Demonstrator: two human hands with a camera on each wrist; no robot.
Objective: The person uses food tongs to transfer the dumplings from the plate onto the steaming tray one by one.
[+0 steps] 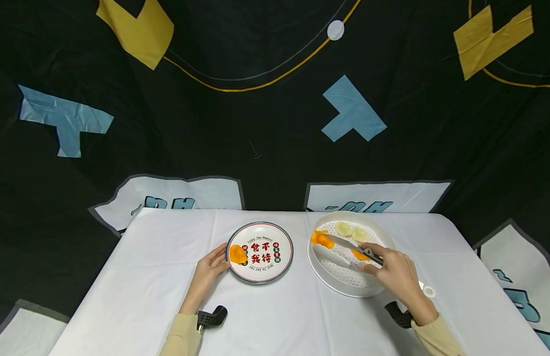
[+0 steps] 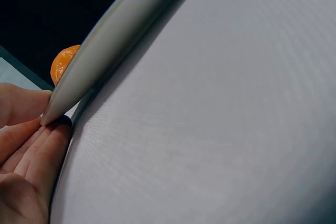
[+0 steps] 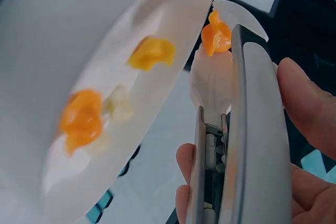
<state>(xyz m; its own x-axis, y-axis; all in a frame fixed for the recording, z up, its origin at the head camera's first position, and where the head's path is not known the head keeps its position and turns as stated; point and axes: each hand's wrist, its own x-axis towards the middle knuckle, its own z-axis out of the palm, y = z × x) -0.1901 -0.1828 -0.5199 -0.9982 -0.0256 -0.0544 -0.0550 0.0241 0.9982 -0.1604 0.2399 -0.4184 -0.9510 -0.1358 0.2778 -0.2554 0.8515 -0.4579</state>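
Observation:
A round plate (image 1: 281, 264) with red characters sits mid-table, with one orange dumpling (image 1: 237, 254) on its left side. My left hand (image 1: 218, 260) lies beside it, straight fingers (image 2: 31, 150) against the plate's rim (image 2: 105, 40). To the right stands a white perforated tray (image 1: 341, 282). My right hand (image 1: 390, 271) grips metal tongs (image 1: 346, 248) over it, and the tongs' tips pinch an orange dumpling (image 1: 321, 240) at the tray's left edge. In the right wrist view the tongs (image 3: 252, 129) hold that dumpling (image 3: 216, 35). Two pale dumplings (image 1: 350, 231) and another orange dumpling (image 1: 359, 255) lie in the tray.
The white table (image 1: 146, 277) ends close behind the plate and tray, against a black cloth (image 1: 257, 123) with blue and yellow shapes. A small white ring (image 1: 429, 291) lies right of the tray. Black wrist mounts (image 1: 211, 316) sit low near the front edge.

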